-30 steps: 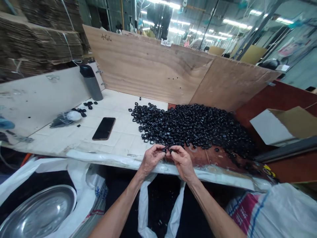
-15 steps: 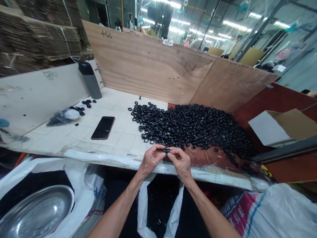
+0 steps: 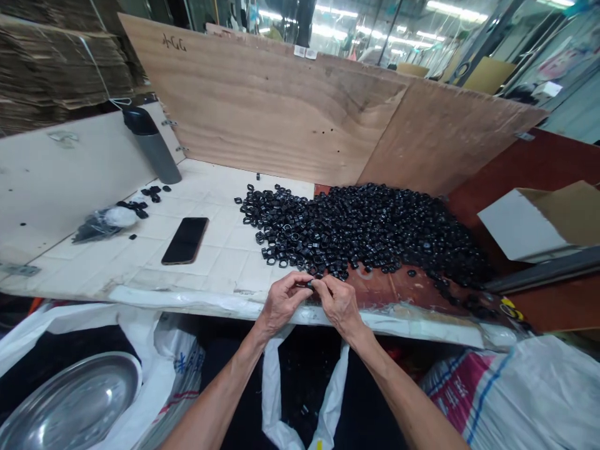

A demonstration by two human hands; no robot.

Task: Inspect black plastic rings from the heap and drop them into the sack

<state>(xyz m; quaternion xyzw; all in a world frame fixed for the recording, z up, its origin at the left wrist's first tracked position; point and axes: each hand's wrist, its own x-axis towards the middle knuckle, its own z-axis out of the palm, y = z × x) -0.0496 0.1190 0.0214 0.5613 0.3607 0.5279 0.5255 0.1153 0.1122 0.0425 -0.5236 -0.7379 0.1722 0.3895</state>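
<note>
At the table's front edge, my left hand (image 3: 284, 301) and my right hand (image 3: 338, 302) meet with fingertips pinched together. Between them is a small black ring-like part (image 3: 307, 285), mostly covered by the fingers. Just beyond the hands spreads a large pile of small black ring-shaped parts (image 3: 370, 228). Below the hands, an open white bag (image 3: 272, 387) hangs at the table edge, with a few small parts visible in its dark inside.
A phone (image 3: 185, 240) lies left of the pile. Behind it stand a grey bottle (image 3: 157, 150) and a plastic bag of dark parts (image 3: 96, 226). A plywood board (image 3: 262, 106) closes off the back. An open carton (image 3: 520, 225) is at right, a metal basin (image 3: 75, 400) at lower left.
The view has shifted slightly. My fingers have turned and closed further round the black part, which shows less now than before.
</note>
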